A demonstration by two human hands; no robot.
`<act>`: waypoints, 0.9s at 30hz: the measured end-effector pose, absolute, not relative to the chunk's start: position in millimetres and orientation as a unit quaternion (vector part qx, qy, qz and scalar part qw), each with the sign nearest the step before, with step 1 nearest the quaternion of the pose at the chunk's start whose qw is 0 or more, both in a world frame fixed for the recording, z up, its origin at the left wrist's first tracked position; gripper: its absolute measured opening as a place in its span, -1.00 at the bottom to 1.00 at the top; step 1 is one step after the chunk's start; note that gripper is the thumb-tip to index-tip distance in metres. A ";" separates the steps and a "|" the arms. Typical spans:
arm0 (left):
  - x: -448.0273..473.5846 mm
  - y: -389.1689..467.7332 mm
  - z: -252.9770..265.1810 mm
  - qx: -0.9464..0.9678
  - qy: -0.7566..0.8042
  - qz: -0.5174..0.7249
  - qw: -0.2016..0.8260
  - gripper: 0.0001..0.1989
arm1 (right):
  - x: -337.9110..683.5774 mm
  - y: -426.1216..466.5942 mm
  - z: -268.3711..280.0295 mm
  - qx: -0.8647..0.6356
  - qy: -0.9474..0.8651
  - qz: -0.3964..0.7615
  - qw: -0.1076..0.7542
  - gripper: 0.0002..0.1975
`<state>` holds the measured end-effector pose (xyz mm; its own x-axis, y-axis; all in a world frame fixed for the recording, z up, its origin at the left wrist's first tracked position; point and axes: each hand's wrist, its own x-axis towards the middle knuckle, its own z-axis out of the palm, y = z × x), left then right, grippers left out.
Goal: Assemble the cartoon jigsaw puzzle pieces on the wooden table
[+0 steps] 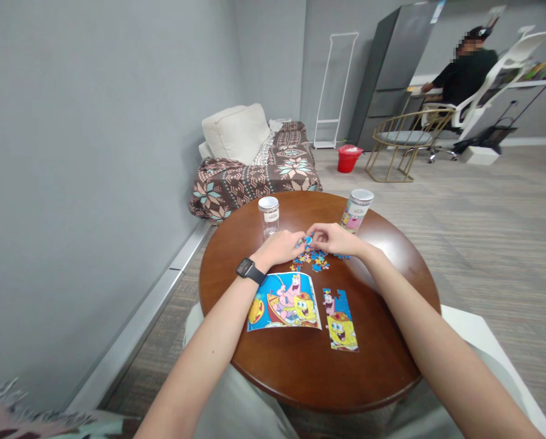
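A heap of small loose jigsaw puzzle pieces (317, 262), mostly blue and yellow, lies on the round brown table (291, 372). My left hand (283, 247), with a black watch on its wrist, reaches into the heap's left side, its fingers closed around a puzzle piece. From the right comes my right hand (334, 239), fingers bent and pinching at a blue puzzle piece (308, 241) between the two hands. The fingertips are partly hidden. Nearer me lie a printed picture sheet (284, 302) with cartoon figures and, to its right, a partly joined puzzle section (340, 323) with a notched top edge.
Behind my left hand stands a clear jar (269, 218) with a silver lid; a second lidded jar (358, 210) with a colourful label is behind my right hand. Beyond the table are a covered sofa (259, 177), a red bin (348, 158), a gold-framed chair (403, 140) and a seated person (467, 73).
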<state>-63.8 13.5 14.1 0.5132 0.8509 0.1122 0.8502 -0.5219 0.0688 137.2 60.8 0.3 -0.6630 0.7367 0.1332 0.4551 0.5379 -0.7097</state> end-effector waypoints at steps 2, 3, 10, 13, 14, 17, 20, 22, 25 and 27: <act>-64.1 13.5 14.1 0.870 0.488 0.068 0.001 -0.66 | 137.7 61.5 -0.1 -0.351 -0.852 0.326 0.212 -0.76; -64.2 13.5 14.3 0.871 0.487 0.068 0.001 -0.66 | 138.0 62.0 -0.5 -0.351 -0.853 0.323 0.212 -0.76; -63.9 13.3 14.6 0.868 0.492 0.069 0.004 -0.65 | 139.4 62.7 -1.3 -0.355 -0.852 0.320 0.213 -0.80; -63.7 13.4 14.5 0.867 0.493 0.068 0.003 -0.66 | 139.3 61.8 -0.3 -0.354 -0.853 0.319 0.214 -0.81; -63.6 13.4 14.7 0.868 0.493 0.068 0.003 -0.66 | 139.3 61.6 0.1 -0.353 -0.853 0.320 0.212 -0.81; -63.3 13.3 15.7 0.869 0.491 0.067 0.000 -0.67 | 139.3 61.1 1.1 -0.350 -0.854 0.325 0.208 -0.81; -63.0 13.1 16.0 0.867 0.494 0.065 -0.002 -0.67 | 139.2 60.6 2.0 -0.347 -0.855 0.324 0.207 -0.82; -62.8 13.2 15.5 0.864 0.499 0.064 -0.003 -0.66 | 139.3 60.0 2.7 -0.347 -0.856 0.322 0.208 -0.81; -62.9 13.5 14.2 0.861 0.505 0.063 -0.007 -0.65 | 139.4 59.0 3.7 -0.349 -0.852 0.329 0.210 -0.79; -63.2 13.6 13.8 0.861 0.505 0.064 -0.007 -0.65 | 139.3 58.5 4.2 -0.350 -0.850 0.334 0.210 -0.77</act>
